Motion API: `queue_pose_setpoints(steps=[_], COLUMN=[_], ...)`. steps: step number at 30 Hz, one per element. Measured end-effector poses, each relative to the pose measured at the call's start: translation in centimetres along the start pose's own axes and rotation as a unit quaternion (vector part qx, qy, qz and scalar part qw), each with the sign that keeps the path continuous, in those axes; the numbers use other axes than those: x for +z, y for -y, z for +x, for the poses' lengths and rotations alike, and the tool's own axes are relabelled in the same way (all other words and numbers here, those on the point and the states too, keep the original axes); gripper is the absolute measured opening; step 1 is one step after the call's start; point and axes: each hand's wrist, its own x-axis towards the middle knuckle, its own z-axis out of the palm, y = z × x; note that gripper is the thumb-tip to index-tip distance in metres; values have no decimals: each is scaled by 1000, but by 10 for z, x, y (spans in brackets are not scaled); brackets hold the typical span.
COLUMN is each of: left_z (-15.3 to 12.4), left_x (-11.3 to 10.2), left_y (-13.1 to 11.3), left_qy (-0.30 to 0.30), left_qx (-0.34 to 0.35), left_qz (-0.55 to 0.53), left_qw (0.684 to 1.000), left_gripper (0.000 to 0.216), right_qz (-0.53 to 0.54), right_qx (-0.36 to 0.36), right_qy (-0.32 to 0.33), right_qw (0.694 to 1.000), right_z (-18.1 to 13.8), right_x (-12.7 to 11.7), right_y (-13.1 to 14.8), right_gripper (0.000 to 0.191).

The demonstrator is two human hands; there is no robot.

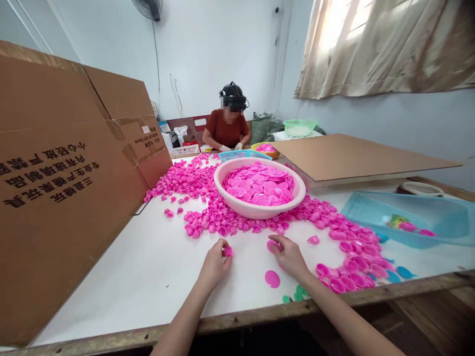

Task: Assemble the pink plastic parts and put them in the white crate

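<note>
My left hand (pixel 214 264) is closed on a small pink plastic cup (pixel 228 251), just above the white table top (pixel 156 277). To its right, my right hand (pixel 292 258) pinches a pink plastic disc (pixel 272 245) by its edge. A single pink disc (pixel 272 279) lies flat on the table below that hand. Beyond both hands stands a pale pink basin (pixel 256 211) filled with pink discs (pixel 260 184). Many loose pink cups (pixel 193 180) surround the basin and spread to the right side. One separate pink cup (pixel 313 240) rests right of my right hand.
A tall cardboard box (pixel 74 163) walls off the left side. At right are a cardboard sheet (pixel 356 155), a translucent blue tub (pixel 426 212) and blue pieces (pixel 405 272). Green pieces (pixel 299 292) lie near the wooden front edge. A person (pixel 228 129) sits opposite, behind a blue basket (pixel 245 155).
</note>
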Motion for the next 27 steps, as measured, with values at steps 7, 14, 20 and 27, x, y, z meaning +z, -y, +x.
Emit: queue_pose_setpoints(steps=[7, 14, 20, 27], left_z=[-10, -10, -10, -8], left_x=[0, 0, -4, 3], left_y=[5, 8, 9, 6], left_qy=[11, -53, -19, -2], left_qx=[23, -21, -41, -55], left_qz=[56, 7, 4, -51], left_qw=[998, 998, 999, 997], left_gripper=[26, 27, 15, 33], right_qz=[156, 303, 334, 215], right_qx=[31, 89, 177, 84], right_qy=[38, 98, 76, 205], right_qw=[986, 944, 923, 951], right_z=[4, 18, 23, 21], right_x=[16, 63, 61, 76], right_y=[42, 64, 38, 67], right_gripper=[18, 25, 26, 16])
